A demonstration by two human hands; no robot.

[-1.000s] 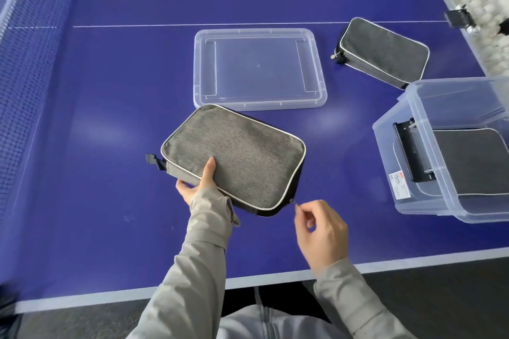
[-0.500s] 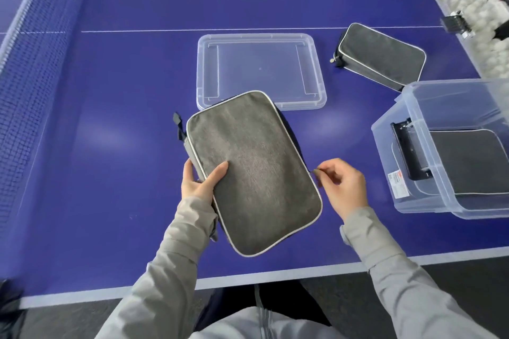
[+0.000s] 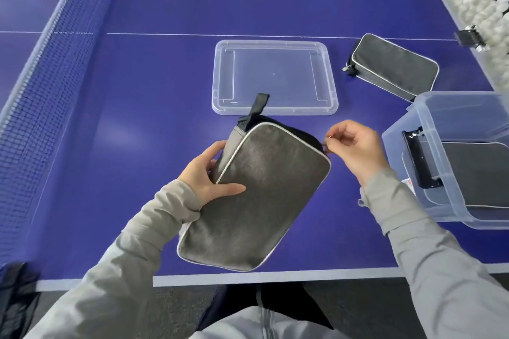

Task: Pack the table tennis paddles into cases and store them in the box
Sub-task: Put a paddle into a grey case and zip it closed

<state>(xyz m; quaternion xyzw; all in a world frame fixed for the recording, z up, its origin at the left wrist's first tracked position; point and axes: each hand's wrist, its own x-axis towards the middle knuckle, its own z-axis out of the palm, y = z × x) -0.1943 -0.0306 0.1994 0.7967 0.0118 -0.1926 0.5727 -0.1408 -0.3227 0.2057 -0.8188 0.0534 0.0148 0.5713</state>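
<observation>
A grey paddle case point(image 3: 261, 195) with white piping lies tilted on the blue table near its front edge, its black loop pointing away from me. My left hand point(image 3: 206, 173) grips the case's left side, thumb on top. My right hand point(image 3: 355, 146) pinches the zipper pull at the case's upper right corner. A clear plastic box point(image 3: 429, 129) stands at the right with another grey case point(image 3: 479, 173) lying inside. A third grey case point(image 3: 394, 66) lies on the table behind the box. No paddle is visible.
The box's clear lid point(image 3: 275, 77) lies flat just beyond the held case. The net point(image 3: 41, 69) runs along the left. A trough of white balls point(image 3: 473, 3) lines the far right edge. The table's front edge point(image 3: 275, 278) is close to my body.
The case has turned clockwise, its loop swinging from left to the far side. My right hand has travelled with the zipper pull up along the case's right side to its upper corner.
</observation>
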